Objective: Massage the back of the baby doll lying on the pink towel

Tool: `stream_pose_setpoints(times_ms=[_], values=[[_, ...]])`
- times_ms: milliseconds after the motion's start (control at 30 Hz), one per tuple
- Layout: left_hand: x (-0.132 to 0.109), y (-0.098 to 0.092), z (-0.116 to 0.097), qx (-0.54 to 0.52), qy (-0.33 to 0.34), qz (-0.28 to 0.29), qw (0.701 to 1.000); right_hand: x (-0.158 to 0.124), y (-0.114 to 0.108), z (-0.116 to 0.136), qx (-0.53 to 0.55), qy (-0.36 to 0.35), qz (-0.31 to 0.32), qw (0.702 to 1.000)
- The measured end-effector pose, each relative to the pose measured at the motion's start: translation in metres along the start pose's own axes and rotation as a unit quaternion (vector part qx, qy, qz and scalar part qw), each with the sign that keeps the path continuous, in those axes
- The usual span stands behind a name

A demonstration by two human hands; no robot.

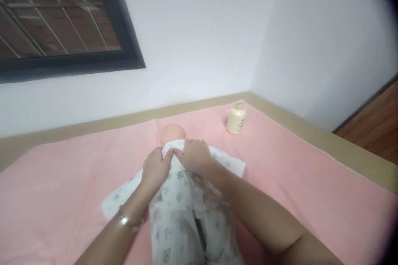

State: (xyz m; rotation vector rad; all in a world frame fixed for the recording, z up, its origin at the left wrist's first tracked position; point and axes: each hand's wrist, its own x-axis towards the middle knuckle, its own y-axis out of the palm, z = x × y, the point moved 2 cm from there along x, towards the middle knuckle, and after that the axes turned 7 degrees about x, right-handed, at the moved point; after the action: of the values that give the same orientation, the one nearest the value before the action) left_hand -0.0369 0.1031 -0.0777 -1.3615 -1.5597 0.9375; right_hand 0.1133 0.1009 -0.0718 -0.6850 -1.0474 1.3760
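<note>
A baby doll [178, 198] in white clothes with small printed figures lies stretched out on the pink cover, its bald head [173, 133] pointing away from me. No facial features show. My left hand [157, 167] is wrapped round the doll's left-hand upper side, thumb laid over the middle of the cloth. On the other side my right hand [195, 155] grips the upper body near the shoulder, fingers curled over it. Both thumbs nearly meet just below the neck. The sleeves spread out to either side. My left fingertips are partly hidden.
A cream pump bottle [236, 120] stands upright beyond the doll to the right. The pink cover [62, 182] lies on a surface with a tan border [280, 118]. White walls meet at the back corner; a dark-framed barred window [130, 45] is at upper left.
</note>
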Motion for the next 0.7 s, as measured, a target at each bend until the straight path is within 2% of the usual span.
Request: stream_pose_setpoints(times_ms=[233, 333, 400, 500, 567, 600, 700], values=[[0.006, 0.003, 0.014, -0.031, 0.019, 0.006, 0.999, 0.003, 0.005, -0.005, 0.017, -0.007, -0.008, 1.000], [0.001, -0.001, 0.014, -0.030, 0.031, -0.013, 0.999, 0.011, 0.004, -0.014, 0.052, -0.023, 0.003, 0.998], [-0.008, -0.002, 0.009, -0.005, 0.071, -0.038, 0.997, 0.016, 0.002, -0.022, 0.078, -0.035, 0.016, 0.996], [-0.032, -0.001, -0.007, 0.055, 0.187, -0.117, 0.974, 0.021, -0.004, -0.029, 0.094, -0.066, 0.030, 0.993], [-0.054, 0.002, -0.020, 0.074, 0.302, -0.163, 0.936, 0.020, -0.011, -0.030, 0.105, -0.092, 0.024, 0.990], [-0.064, 0.003, -0.026, 0.069, 0.353, -0.168, 0.918, 0.019, -0.015, -0.030, 0.117, -0.108, 0.014, 0.987], [-0.095, 0.007, -0.041, 0.058, 0.513, -0.120, 0.848, 0.013, -0.029, -0.023, 0.176, -0.202, 0.001, 0.963]])
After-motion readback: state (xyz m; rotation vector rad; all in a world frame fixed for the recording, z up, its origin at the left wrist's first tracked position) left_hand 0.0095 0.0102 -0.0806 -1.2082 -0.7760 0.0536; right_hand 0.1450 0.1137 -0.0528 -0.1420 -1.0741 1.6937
